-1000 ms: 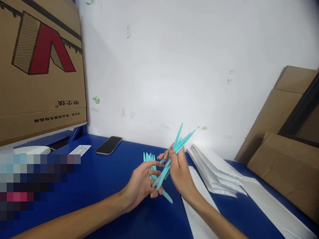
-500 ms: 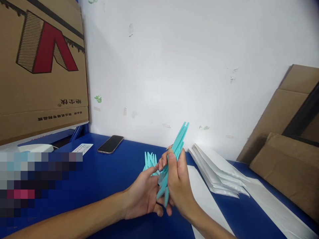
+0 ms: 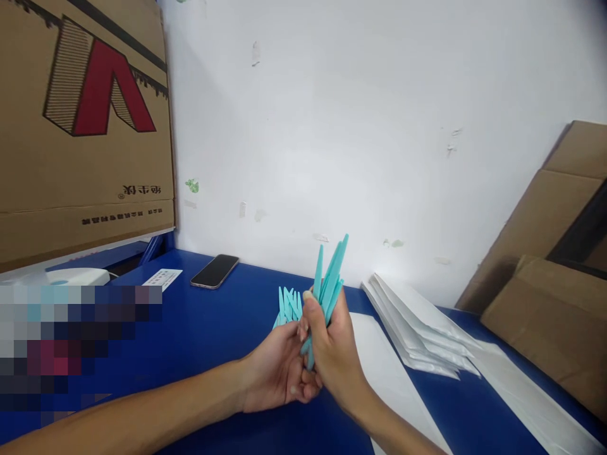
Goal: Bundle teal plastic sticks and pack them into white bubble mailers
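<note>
At lower centre, the right hand (image 3: 337, 351) clasps teal sticks (image 3: 332, 278), tips upward. The left hand (image 3: 275, 370) curls at their lower ends, meeting the right; whether it grips them, I cannot tell. Just beyond it, a pile (image 3: 288, 306) of similar sticks.

Free table (image 3: 213, 322) lies left of the hands (image 3: 275, 373); white packets (image 3: 417, 328) block right.

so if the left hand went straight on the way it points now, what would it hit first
Most likely the right hand, which holds turquoise pieces, just beyond the left hand; whether the two already touch is hard to tell.
</note>
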`<state>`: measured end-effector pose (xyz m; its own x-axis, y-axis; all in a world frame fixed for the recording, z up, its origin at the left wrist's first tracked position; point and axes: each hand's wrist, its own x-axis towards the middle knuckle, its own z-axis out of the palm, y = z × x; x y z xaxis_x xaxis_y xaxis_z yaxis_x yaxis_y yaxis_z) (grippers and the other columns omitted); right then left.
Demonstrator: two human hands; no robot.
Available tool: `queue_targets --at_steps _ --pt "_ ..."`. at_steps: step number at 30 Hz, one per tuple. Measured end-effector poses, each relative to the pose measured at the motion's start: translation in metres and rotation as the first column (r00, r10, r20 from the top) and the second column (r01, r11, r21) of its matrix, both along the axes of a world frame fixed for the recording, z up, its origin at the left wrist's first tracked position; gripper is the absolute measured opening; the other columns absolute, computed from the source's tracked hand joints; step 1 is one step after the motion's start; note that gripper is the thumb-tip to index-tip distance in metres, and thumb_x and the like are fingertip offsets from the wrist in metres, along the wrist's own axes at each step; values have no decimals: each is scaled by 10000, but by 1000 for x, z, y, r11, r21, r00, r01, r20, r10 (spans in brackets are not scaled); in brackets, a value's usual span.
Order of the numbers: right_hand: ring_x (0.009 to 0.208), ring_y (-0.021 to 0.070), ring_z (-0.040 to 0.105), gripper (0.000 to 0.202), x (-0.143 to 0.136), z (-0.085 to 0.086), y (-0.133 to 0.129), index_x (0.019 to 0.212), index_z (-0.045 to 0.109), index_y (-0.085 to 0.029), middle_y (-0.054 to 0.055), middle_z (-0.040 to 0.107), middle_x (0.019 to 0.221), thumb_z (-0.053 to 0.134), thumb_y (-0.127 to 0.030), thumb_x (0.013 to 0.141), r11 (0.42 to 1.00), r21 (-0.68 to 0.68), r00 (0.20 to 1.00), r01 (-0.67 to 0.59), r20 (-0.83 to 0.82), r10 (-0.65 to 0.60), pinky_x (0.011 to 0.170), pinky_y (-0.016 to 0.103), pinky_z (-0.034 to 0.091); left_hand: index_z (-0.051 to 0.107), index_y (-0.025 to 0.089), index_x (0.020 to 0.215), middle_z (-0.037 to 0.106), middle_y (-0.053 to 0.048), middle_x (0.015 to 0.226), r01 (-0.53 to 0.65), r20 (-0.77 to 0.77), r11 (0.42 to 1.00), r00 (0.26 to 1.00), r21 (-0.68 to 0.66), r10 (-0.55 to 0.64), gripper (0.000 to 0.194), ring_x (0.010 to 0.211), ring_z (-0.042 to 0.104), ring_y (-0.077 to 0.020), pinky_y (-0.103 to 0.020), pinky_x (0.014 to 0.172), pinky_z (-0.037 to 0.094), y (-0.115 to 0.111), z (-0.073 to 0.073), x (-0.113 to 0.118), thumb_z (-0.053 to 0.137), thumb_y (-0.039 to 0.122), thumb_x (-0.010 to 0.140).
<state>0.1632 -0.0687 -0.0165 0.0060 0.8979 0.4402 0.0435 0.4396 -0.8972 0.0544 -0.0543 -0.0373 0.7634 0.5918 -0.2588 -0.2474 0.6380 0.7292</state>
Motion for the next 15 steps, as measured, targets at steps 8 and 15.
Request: queue_targets --at_steps 8,15 --pt "498 88 507 406 3 0 -3 811 555 -192 -32 532 655 544 -586 905 985 -146 991 -89 89 103 436 189 428 424 201 709 585 -24 588 -99 11 994 995 36 99 390 444 561 -141 -213 433 345 2 1 -4 389 544 892" --pt "342 52 396 475 13 9 3 771 457 -206 -58 468 639 476 -663 897 947 -248 976 -206 23 218 253 158 284 407 204 804 648 -66 673 1 -11 986 1000 165 1 382 479 613 -159 -195 414 368 6 6 -6 329 565 903"
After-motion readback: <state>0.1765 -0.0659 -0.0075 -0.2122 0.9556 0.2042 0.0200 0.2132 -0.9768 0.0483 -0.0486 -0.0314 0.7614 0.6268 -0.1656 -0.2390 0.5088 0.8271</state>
